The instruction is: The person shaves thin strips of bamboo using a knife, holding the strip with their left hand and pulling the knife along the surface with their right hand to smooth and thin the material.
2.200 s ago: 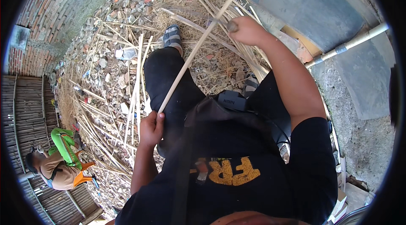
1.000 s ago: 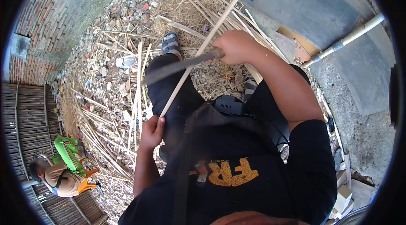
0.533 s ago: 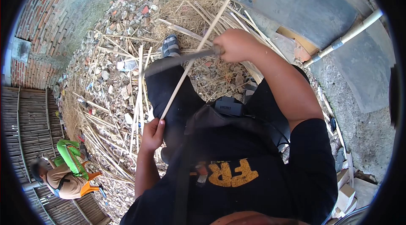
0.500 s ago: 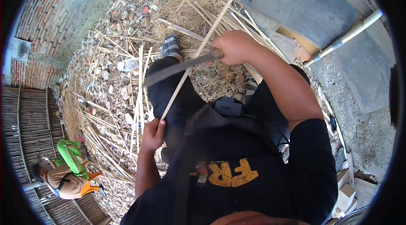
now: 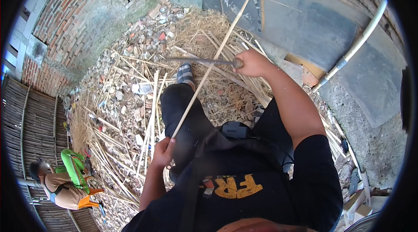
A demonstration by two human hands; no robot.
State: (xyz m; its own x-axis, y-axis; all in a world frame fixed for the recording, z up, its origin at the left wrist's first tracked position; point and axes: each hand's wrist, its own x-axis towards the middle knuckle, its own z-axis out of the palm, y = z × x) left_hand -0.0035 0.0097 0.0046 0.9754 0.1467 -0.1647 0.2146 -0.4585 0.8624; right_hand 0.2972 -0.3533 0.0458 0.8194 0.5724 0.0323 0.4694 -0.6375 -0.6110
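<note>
Strip (image 5: pixel 221 47) slants up-right, right of sandal (image 5: pixel 185 74), from closed left hand (image 5: pixel 163 152); far end free; right hand (image 5: pixel 253 64) fisted round knife (image 5: pixel 196 60).

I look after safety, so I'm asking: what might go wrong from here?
The right hand holds a long blade that crosses the pale stick gripped by the left hand; a slip along the stick might cut that hand. The left leg and sandalled foot lie near the blade in this view, so a swing might catch them. Loose sticks and rubble could make footing unsteady.
</note>
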